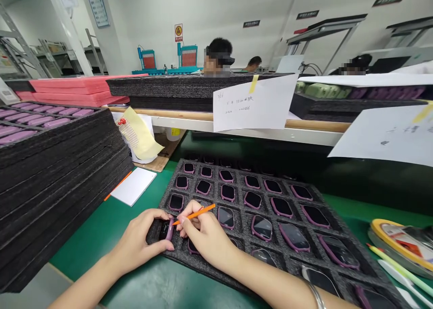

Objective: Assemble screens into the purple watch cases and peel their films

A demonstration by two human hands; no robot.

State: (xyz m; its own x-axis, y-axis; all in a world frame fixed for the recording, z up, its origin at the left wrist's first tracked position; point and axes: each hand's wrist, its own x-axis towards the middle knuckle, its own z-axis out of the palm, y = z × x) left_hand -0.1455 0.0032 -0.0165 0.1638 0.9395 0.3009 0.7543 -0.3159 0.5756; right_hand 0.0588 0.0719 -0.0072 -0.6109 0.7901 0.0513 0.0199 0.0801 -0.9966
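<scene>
My left hand point(145, 234) grips a purple-framed smartwatch point(168, 230) between thumb and fingers at the near left corner of the foam tray point(189, 265). The watch is tilted, with its purple side turned up. In my right hand point(206, 234) is a thin orange stick point(199, 213), pinched like a pen. Its tip meets, or nearly meets, the side of that watch. Rows of similar watches with dark screens lie in the tray's pockets around both hands. My right forearm hides some of the near pockets.
Stacked black foam trays point(61, 187) rise at the left. A white pad point(134, 186) lies beside them. Tape rolls point(402, 241) and a green pen point(402, 270) sit at the right. A shelf point(189, 123) with hanging paper point(253, 103) crosses above. Several people work beyond.
</scene>
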